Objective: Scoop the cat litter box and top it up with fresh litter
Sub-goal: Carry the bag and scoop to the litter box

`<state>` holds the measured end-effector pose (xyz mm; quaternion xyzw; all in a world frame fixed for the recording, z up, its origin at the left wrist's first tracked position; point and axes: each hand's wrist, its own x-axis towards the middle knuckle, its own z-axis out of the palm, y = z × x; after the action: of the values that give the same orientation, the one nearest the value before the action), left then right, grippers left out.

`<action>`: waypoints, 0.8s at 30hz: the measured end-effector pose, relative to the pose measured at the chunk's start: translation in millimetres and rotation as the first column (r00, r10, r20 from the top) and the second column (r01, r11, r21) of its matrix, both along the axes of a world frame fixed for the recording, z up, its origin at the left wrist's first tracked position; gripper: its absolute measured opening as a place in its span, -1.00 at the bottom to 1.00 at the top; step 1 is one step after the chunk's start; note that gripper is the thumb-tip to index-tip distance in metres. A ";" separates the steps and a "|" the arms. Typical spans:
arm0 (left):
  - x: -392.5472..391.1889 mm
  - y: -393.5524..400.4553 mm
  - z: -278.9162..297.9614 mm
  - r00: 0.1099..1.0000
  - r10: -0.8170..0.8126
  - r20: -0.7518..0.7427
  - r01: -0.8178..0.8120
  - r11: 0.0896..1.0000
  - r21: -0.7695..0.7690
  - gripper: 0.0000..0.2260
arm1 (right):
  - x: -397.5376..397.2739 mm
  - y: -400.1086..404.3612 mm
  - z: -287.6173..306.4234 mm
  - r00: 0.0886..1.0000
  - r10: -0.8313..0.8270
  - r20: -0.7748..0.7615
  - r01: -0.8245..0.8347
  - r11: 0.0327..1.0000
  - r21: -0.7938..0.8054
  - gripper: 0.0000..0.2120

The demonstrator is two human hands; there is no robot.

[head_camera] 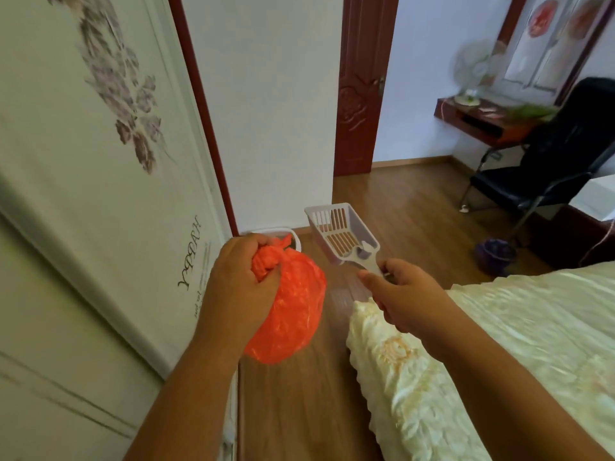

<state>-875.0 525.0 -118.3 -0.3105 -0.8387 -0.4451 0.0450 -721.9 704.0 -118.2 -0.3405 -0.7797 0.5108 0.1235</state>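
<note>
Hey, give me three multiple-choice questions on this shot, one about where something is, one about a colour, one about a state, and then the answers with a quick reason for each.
1. Where is the litter box?
A. On the bed
B. On the floor by the wall, beyond the left hand
C. Under the black chair

2. What colour is the knotted bag?
A. Orange-red
B. Blue
C. Black

3. What is in the scoop?
A. Heaped litter
B. Nothing; the floor shows through its slots
C. Water

Answers:
1 B: its white rim shows by the wall corner, behind the left hand.
2 A: the plastic is bright orange-red.
3 B: the right hand holds it by the handle, and the slotted basket is bare.
</note>
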 end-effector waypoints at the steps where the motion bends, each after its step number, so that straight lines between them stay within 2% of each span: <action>1: -10.6 2.0 -1.8 1.000 0.007 -0.006 -0.007 1.000 -0.010 -0.81 | -10.4 4.8 -2.7 1.000 0.004 0.004 -0.004 1.000 -0.007 -0.81; 6: -59.2 13.5 -8.0 0.996 0.093 -0.008 -0.093 0.994 -0.056 -0.81 | -64.9 36.3 -15.3 0.998 0.052 0.028 -0.051 0.998 -0.044 -0.82; 15: -156.8 77.6 5.9 0.965 0.249 -0.076 -0.256 0.963 -0.086 -0.81 | -192.6 137.8 -23.1 0.984 0.172 -0.038 -0.174 0.982 -0.070 -0.77; 19: -197.1 114.1 2.4 0.942 0.326 -0.078 -0.332 0.939 -0.092 -0.80 | -241.7 182.6 -20.1 0.969 0.241 -0.049 -0.244 0.967 -0.073 -0.87; 24: -236.2 148.9 -13.8 0.937 0.346 -0.046 -0.349 0.931 -0.112 -0.80 | -290.8 224.1 -24.7 0.953 0.302 -0.016 -0.303 0.951 -0.066 -0.88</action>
<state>-1111.2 673.9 -132.2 -0.1652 -0.9046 -0.3757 0.1151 -1012.7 928.1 -142.8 -0.2196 -0.8046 0.5506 0.0345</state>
